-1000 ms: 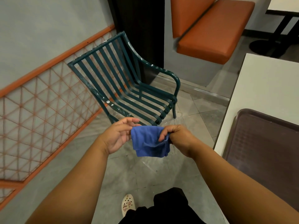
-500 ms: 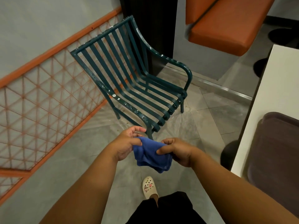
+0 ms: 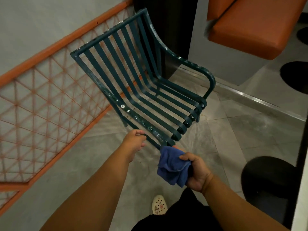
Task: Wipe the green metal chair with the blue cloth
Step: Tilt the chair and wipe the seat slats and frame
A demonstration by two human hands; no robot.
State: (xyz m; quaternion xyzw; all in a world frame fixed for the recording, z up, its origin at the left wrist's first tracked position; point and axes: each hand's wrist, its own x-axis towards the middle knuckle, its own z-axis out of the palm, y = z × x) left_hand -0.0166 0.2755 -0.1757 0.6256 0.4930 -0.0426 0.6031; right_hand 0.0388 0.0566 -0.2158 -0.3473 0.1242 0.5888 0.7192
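Observation:
The green metal chair (image 3: 122,106) with slatted back and seat stands on the floor ahead of me, its paint chipped white along the near armrest. My left hand (image 3: 135,141) has its thumb and curled fingers round the lower end of that near armrest rail. My right hand (image 3: 195,172) grips the bunched blue cloth (image 3: 172,165), which hangs just below the front corner of the chair, close to the rail's end.
An orange lattice railing (image 3: 41,100) runs along the wall at left. Behind the chair are a dark pillar (image 3: 173,30) and an orange bench (image 3: 253,25). A black table base (image 3: 268,179) and a table edge (image 3: 301,172) stand at right. My shoe (image 3: 159,205) is on the tiled floor.
I have moved closer to the chair. My left hand let go of the cloth and reached up to the chair's near rail; the right hand alone now holds the cloth.

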